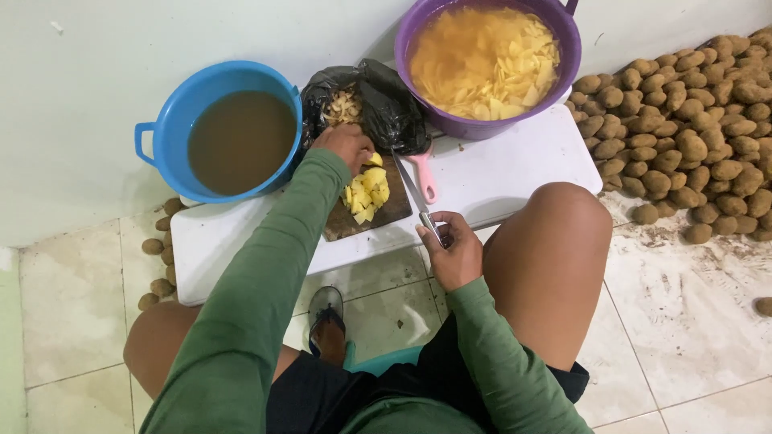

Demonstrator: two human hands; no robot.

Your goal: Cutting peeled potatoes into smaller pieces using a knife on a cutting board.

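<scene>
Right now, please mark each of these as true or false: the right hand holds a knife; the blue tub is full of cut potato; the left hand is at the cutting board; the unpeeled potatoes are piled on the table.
1. The right hand holds a knife. True.
2. The blue tub is full of cut potato. False: it holds only brown water; the slices are in the purple tub.
3. The left hand is at the cutting board. True, by the potato pieces.
4. The unpeeled potatoes are piled on the table. False: on the floor.

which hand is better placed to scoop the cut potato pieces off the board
Left, probably. The left hand already rests on the cut potato pieces on the cutting board, while the right hand holds the knife.
</scene>
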